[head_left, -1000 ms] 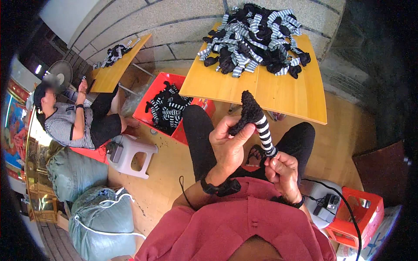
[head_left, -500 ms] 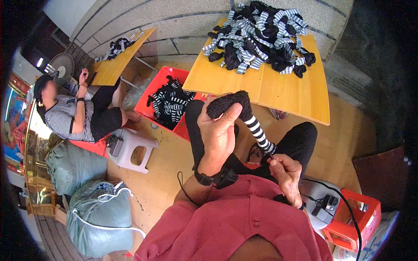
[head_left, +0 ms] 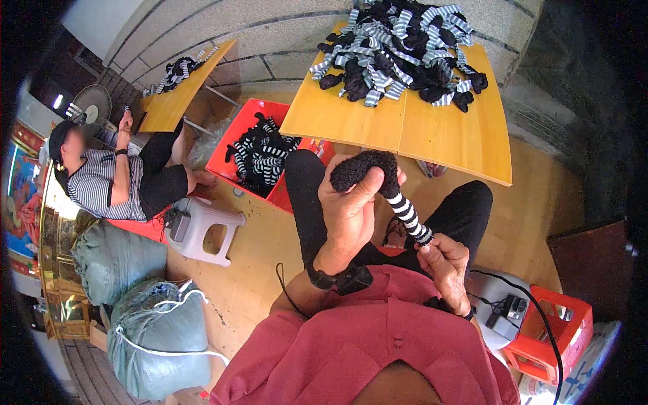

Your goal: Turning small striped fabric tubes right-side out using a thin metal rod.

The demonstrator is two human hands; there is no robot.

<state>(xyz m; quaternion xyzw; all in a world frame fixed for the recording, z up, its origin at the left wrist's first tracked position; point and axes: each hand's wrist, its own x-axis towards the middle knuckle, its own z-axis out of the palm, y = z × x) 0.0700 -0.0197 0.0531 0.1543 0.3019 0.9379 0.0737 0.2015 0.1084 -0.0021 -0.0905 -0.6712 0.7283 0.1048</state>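
One knitted piece (head_left: 406,212), centre of head view: nubbly black bulb, black-and-white striped tube. Left hand (head_left: 349,217) grasps the bulb, thumb on top; right hand (head_left: 445,260) pinches the tube's lower end — tip hidden by fingers. Upper right-centre: limp striped heap (head_left: 398,57) on smooth yellow table (head_left: 449,138) — heap's top cut off.

At centre, the knitted piece (head_left: 361,170) is matt yarn, nubbly where black, smoother where striped; the tabletop (head_left: 439,131) at one o'clock looks like smooth, faintly glossy wood. The bin (head_left: 239,128) at ten o'clock looks like glossy plastic; the roped sack (head_left: 158,371) at eight, slightly sheeny, wrinkled plastic weave.
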